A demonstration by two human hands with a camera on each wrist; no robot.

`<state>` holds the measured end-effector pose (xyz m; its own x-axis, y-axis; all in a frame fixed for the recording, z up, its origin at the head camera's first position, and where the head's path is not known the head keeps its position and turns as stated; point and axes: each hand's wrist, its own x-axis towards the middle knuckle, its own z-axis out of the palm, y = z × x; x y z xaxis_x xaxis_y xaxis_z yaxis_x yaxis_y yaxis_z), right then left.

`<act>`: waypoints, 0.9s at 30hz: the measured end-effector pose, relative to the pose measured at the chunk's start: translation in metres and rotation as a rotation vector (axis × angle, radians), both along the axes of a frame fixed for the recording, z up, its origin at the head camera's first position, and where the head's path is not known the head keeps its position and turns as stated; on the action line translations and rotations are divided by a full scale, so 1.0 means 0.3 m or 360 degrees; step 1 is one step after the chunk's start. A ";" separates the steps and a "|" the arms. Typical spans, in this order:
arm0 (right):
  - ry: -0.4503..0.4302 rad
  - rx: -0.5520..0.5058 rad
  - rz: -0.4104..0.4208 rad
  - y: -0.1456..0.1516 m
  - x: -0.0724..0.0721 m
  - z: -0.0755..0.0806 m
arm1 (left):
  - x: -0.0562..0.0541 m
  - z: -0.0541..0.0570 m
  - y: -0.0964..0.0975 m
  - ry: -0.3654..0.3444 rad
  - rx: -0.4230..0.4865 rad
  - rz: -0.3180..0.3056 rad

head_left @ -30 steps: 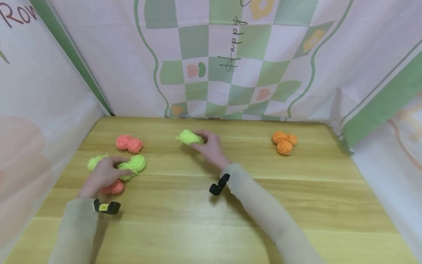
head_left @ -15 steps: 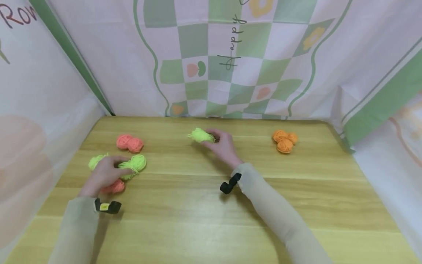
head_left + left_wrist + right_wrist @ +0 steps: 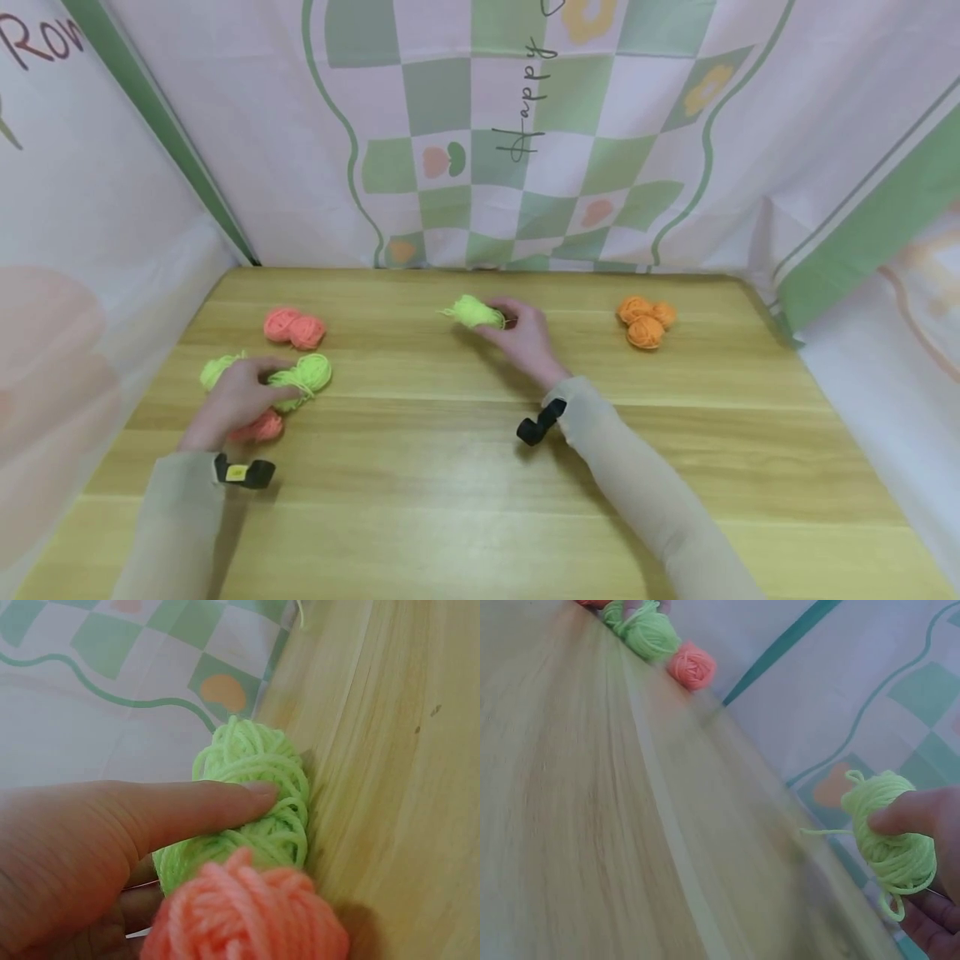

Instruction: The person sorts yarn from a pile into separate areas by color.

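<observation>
With the right hand point(image 3: 528, 340) pinching a lime skein point(image 3: 472, 312) over the far middle of the desk point(image 3: 450, 517) and the left hand point(image 3: 242, 392) gripping a lime bundle point(image 3: 313, 372) at left, I'd squeeze lightly, lest loops slip.

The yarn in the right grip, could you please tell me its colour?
The yarn is bright yellow-green, seen best in the right wrist view.

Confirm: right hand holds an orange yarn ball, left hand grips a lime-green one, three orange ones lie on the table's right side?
Wrong colour: the right hand holds a lime-green yarn ball, per the head and right wrist views. The rest stands: left hand grips another lime-green yarn ball, three orange yarn balls on the table's right side.
</observation>
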<state>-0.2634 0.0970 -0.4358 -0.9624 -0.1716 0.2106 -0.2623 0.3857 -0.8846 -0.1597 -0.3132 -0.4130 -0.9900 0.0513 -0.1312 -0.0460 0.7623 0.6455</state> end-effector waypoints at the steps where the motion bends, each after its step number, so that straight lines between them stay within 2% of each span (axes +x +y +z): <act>1: -0.0011 -0.0006 -0.0008 0.006 0.002 0.003 | 0.001 -0.001 0.000 -0.0004 -0.0001 0.0000; 5: -0.0015 -0.0038 -0.0041 0.037 0.003 0.013 | 0.002 -0.003 -0.002 0.0001 -0.0004 0.0001; 13: 0.0084 -0.0049 -0.0101 0.103 0.008 0.039 | -0.002 0.001 0.001 -0.0021 0.0007 0.0001; 27: 0.0034 -0.0072 -0.0202 0.210 0.017 0.067 | -0.002 -0.001 0.000 0.0020 -0.0004 -0.0022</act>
